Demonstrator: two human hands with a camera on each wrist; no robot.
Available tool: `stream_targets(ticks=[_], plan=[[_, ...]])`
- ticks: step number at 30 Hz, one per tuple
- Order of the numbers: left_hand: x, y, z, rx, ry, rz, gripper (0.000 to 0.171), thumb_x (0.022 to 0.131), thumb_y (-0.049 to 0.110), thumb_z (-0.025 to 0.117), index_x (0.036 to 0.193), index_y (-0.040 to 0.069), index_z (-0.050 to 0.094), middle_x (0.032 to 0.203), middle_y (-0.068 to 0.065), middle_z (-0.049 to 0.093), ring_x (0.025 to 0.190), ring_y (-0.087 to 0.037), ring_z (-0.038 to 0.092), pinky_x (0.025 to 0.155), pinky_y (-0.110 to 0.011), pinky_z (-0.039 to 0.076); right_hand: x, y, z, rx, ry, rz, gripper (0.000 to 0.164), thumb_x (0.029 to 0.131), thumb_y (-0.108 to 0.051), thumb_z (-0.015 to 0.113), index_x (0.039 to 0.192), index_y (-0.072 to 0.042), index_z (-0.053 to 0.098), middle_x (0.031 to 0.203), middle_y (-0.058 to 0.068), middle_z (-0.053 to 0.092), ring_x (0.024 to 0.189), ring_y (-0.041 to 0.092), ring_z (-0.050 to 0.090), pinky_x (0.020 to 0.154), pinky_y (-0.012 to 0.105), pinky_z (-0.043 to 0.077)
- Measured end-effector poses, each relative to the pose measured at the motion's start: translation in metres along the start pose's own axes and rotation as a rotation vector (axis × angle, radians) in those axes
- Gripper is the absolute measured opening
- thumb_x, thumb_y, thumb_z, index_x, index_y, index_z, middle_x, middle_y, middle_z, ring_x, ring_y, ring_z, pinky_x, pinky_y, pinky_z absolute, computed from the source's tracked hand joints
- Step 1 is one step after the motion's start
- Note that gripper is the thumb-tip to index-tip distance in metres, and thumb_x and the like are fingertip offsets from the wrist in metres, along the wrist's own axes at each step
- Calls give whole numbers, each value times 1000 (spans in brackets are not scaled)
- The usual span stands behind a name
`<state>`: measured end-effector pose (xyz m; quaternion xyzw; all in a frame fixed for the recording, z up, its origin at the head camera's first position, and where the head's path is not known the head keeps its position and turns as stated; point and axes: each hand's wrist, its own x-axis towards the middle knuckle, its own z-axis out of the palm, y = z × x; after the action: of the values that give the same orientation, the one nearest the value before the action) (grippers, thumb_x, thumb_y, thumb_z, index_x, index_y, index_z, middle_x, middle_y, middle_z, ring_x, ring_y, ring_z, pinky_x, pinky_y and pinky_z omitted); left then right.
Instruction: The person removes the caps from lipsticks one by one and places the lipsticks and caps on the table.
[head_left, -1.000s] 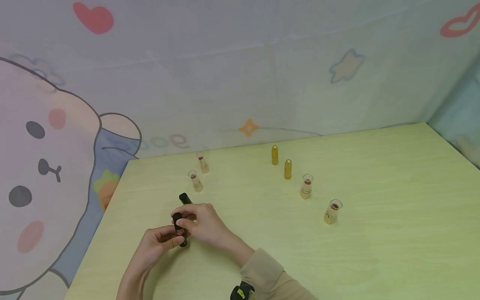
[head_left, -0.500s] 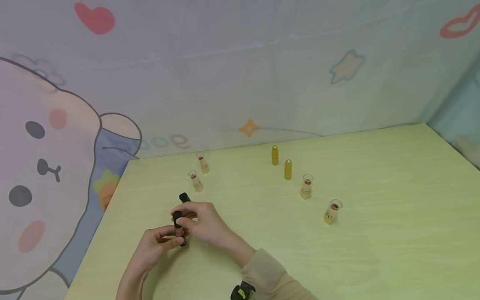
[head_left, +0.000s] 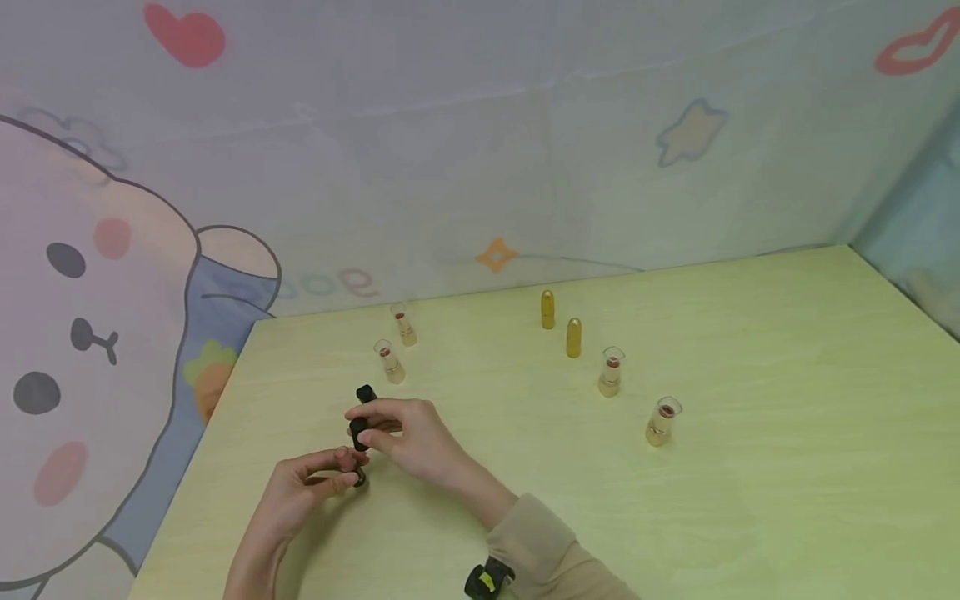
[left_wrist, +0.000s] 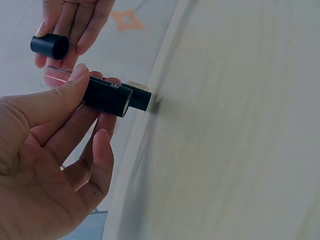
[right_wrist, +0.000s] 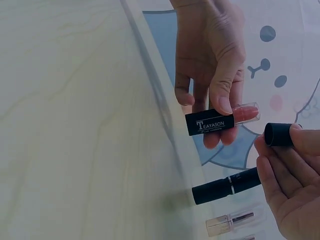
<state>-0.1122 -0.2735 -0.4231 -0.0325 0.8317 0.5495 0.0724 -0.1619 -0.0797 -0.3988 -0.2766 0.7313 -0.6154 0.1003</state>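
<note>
My left hand (head_left: pixel 300 492) pinches a black lipstick (right_wrist: pixel 210 123) by its lettered base. From that base the reddish bullet shows inside a clear sleeve (right_wrist: pixel 246 113). Between thumb and fingers, my right hand (head_left: pixel 416 437) holds the black lipstick cap (left_wrist: pixel 49 46), apart from the lipstick and just beyond its tip. A second black lipstick (right_wrist: pixel 225 186), capped, stands on the table behind the right hand, which partly hides it in the head view.
Two clear-capped lipsticks (head_left: pixel 390 363) stand at the back left. Further right are two gold tubes (head_left: pixel 573 338) and two more clear-capped lipsticks (head_left: pixel 611 375). A printed cloth (head_left: pixel 420 167) hangs behind the pale table (head_left: pixel 750 500).
The cap has come off the black lipstick in my right hand. My left hand has drawn slightly left with the base, so a gap now shows between the two parts.
</note>
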Motion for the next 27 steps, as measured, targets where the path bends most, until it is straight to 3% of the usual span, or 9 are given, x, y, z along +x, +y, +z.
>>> stream_targets(ticks=[8,15,27], plan=[[-1,-2,-6,-19,21,-33,31,80,18,77,106,1,72,108,0,74,101,4,62,81,-22,54,-1,3,0,-3,-17,-1,21,87,1,65,108,-3,68,99,12,72,96,27,68,87,24,52],[-2,-2,-6,-12,40,-43,31,80,18,77,106,1,71,108,1,73,98,1,63,81,-23,54,-1,8,1,-64,-13,7,17,84,0,69,100,-6,69,99,7,71,94,19,67,90,29,52],[-2,-1,-5,39,83,-61,34,79,21,79,107,4,70,107,5,71,95,0,62,85,-22,52,-2,15,3,-106,-37,54,17,81,0,73,97,-5,69,98,7,68,86,12,64,82,23,52]])
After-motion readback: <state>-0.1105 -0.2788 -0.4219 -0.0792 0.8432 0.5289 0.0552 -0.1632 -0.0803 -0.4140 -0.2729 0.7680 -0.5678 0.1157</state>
